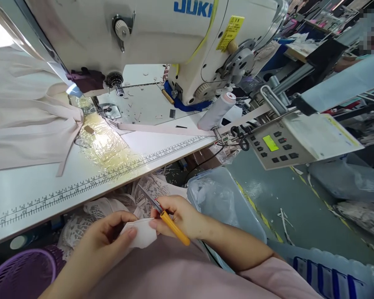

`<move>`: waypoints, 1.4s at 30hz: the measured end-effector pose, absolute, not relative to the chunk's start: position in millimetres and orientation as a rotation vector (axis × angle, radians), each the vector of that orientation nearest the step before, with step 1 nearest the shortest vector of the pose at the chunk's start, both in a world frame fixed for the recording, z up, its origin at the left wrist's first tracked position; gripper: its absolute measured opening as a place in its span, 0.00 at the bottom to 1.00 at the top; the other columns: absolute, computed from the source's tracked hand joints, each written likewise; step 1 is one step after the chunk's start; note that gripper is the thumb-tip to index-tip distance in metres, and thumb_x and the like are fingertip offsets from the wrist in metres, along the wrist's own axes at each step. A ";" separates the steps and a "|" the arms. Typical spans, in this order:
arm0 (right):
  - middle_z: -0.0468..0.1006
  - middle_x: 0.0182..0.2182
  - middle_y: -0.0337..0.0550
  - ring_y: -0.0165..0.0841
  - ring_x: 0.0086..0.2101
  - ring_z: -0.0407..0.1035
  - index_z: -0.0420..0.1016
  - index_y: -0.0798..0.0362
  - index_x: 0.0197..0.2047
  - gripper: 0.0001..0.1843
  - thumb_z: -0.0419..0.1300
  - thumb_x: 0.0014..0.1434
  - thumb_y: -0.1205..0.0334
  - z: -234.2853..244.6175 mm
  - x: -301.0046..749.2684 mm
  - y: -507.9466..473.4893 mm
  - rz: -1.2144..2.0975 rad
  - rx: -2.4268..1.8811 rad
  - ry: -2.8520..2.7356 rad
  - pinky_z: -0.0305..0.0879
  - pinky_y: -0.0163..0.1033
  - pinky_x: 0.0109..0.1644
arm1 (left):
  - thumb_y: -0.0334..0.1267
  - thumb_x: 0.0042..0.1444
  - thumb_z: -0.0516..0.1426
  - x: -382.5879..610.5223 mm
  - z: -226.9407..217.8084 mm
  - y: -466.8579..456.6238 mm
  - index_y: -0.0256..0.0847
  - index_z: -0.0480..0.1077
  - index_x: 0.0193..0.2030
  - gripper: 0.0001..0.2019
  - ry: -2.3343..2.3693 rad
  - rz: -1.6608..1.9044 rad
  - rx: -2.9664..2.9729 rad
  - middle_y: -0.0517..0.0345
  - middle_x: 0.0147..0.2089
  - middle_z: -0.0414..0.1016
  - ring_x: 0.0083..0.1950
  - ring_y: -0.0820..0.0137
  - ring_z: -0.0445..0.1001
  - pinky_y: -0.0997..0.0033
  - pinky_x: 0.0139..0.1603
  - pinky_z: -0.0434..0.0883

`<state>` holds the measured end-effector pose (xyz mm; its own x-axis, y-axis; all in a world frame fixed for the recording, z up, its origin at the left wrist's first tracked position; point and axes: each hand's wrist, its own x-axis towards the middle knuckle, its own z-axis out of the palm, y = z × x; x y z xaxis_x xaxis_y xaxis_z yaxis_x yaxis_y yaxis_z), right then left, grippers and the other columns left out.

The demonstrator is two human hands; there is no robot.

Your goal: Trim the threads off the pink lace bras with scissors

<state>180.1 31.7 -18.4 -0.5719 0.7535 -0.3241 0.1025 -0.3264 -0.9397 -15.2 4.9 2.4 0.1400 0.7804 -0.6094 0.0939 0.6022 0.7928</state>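
Low in the head view, my left hand (pixel 107 234) pinches a small piece of white fabric (pixel 141 233) over my lap. My right hand (pixel 180 216) is closed round a pair of yellow-handled thread snips (pixel 171 224), whose metal blades point up and left just above the fabric piece. Both hands sit below the front edge of the sewing table (pixel 43 187), over white lace fabric (pixel 112 205). A white sewing machine (pixel 156 37) stands on the table behind, with pale pink fabric (pixel 21 120) lying to its left.
A ruler strip (pixel 96 178) runs along the table's front edge. A control panel (pixel 274 145) hangs at the right beside a thread cone (pixel 216 112). A clear plastic bin (pixel 221 199) stands by my right arm, a purple basket (pixel 21 274) at lower left. Grey floor lies to the right.
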 end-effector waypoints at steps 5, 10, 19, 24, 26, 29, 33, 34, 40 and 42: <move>0.55 0.19 0.31 0.24 0.22 0.54 0.52 0.52 0.21 0.25 0.65 0.48 0.48 -10.4 181.6 36.6 1.783 -1.129 -1.695 0.53 0.30 0.24 | 0.45 0.45 0.63 -18.6 -8.0 10.2 0.42 0.77 0.35 0.12 1.208 0.423 0.887 0.58 0.33 0.79 0.36 0.64 0.73 0.71 0.38 0.68; 0.54 0.20 0.31 0.23 0.22 0.49 0.50 0.52 0.20 0.26 0.63 0.49 0.47 -13.3 182.0 38.2 1.662 -1.094 -1.836 0.48 0.30 0.22 | 0.41 0.45 0.63 -11.4 -9.7 11.4 0.41 0.78 0.29 0.07 1.183 0.402 0.913 0.60 0.27 0.76 0.31 0.68 0.70 0.74 0.33 0.64; 0.63 0.23 0.34 0.25 0.24 0.56 0.55 0.52 0.26 0.25 0.58 0.52 0.39 -14.7 197.4 52.0 1.745 -1.032 -2.094 0.55 0.31 0.26 | 0.44 0.46 0.63 -5.5 -8.4 10.0 0.40 0.76 0.24 0.09 1.224 0.454 0.837 0.61 0.24 0.71 0.28 0.70 0.65 0.74 0.31 0.62; 0.60 0.23 0.34 0.26 0.23 0.52 0.53 0.51 0.26 0.31 0.59 0.46 0.31 -3.1 224.7 69.8 1.559 -1.009 -2.775 0.49 0.33 0.25 | 0.44 0.49 0.61 -12.5 -18.0 11.2 0.40 0.76 0.27 0.10 1.121 0.408 0.896 0.58 0.31 0.73 0.34 0.67 0.69 0.72 0.36 0.64; 0.62 0.23 0.35 0.27 0.23 0.53 0.56 0.52 0.26 0.31 0.60 0.45 0.32 3.2 230.6 71.6 1.469 -1.058 -2.961 0.48 0.32 0.25 | 0.45 0.50 0.60 -13.3 -19.2 11.3 0.40 0.76 0.28 0.10 1.111 0.363 0.880 0.58 0.31 0.74 0.34 0.68 0.68 0.73 0.36 0.63; 0.65 0.23 0.36 0.28 0.24 0.55 0.62 0.53 0.27 0.30 0.59 0.45 0.31 10.5 233.0 68.8 1.335 -1.116 -3.096 0.47 0.33 0.25 | 0.45 0.51 0.60 -13.0 -18.8 11.1 0.39 0.75 0.27 0.11 1.127 0.342 0.886 0.60 0.28 0.72 0.31 0.70 0.66 0.74 0.33 0.61; 0.67 0.24 0.38 0.29 0.23 0.58 0.65 0.54 0.28 0.31 0.59 0.45 0.31 15.0 231.5 64.0 1.225 -1.137 -3.149 0.47 0.33 0.25 | 0.45 0.51 0.59 -12.5 -17.1 10.9 0.38 0.75 0.28 0.11 1.127 0.347 0.881 0.59 0.27 0.71 0.31 0.70 0.65 0.73 0.32 0.60; 0.67 0.24 0.38 0.29 0.23 0.58 0.65 0.54 0.28 0.30 0.59 0.46 0.32 15.6 231.1 63.6 1.220 -1.135 -3.155 0.47 0.33 0.25 | 0.45 0.50 0.59 -12.4 -16.7 10.9 0.38 0.74 0.27 0.11 1.126 0.345 0.885 0.59 0.27 0.71 0.30 0.70 0.65 0.73 0.32 0.60; 0.68 0.23 0.37 0.27 0.22 0.56 0.65 0.54 0.26 0.23 0.59 0.53 0.40 16.7 232.4 62.0 1.235 -1.146 -3.167 0.48 0.33 0.25 | 0.44 0.50 0.59 -12.1 -16.0 10.3 0.39 0.74 0.25 0.11 1.120 0.340 0.908 0.61 0.24 0.68 0.27 0.72 0.62 0.75 0.28 0.57; 0.68 0.22 0.38 0.28 0.21 0.56 0.65 0.53 0.27 0.27 0.58 0.50 0.35 15.9 233.7 60.0 1.237 -1.165 -3.148 0.48 0.33 0.25 | 0.44 0.50 0.60 -12.6 -16.3 9.8 0.38 0.74 0.25 0.11 1.102 0.339 0.884 0.61 0.24 0.69 0.28 0.72 0.62 0.75 0.29 0.58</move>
<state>233.7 60.0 15.9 -0.7044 0.4008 -0.5858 0.6923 0.5697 -0.4428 -12.6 9.8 -16.3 0.4443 0.6385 -0.6284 0.1756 0.6257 0.7600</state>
